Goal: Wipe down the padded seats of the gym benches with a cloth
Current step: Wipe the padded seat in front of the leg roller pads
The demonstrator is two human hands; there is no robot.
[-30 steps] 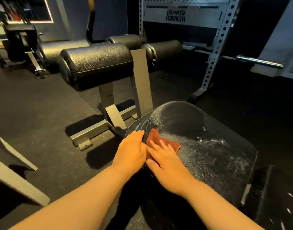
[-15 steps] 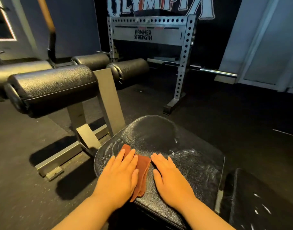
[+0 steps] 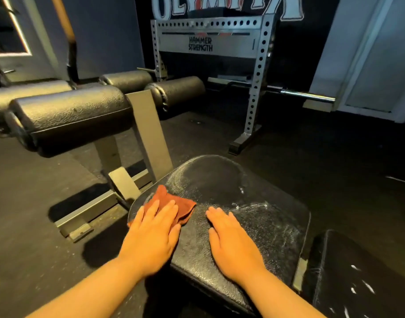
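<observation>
A black padded bench seat [image 3: 261, 228] with whitish chalky smears lies in front of me. A rust-red cloth [image 3: 174, 203] sits on its left near corner. My left hand [image 3: 153, 235] presses flat on the cloth with straight fingers. My right hand [image 3: 231, 242] rests flat on the bare pad to the right of the cloth, a gap apart from it. A second black pad [image 3: 357, 278] with white marks adjoins at the lower right.
A black roller pad [image 3: 68, 115] on a grey steel frame [image 3: 148, 134] stands to the left, with more rollers [image 3: 176, 92] behind. A grey Hammer Strength rack [image 3: 208, 42] and a barbell end [image 3: 307, 95] stand at the back. Dark rubber floor [image 3: 334, 157] surrounds the bench.
The cloth passed from under my right hand to under my left hand and slid left toward the seat's left edge. My right hand moved right onto bare pad. The view tilted up.
</observation>
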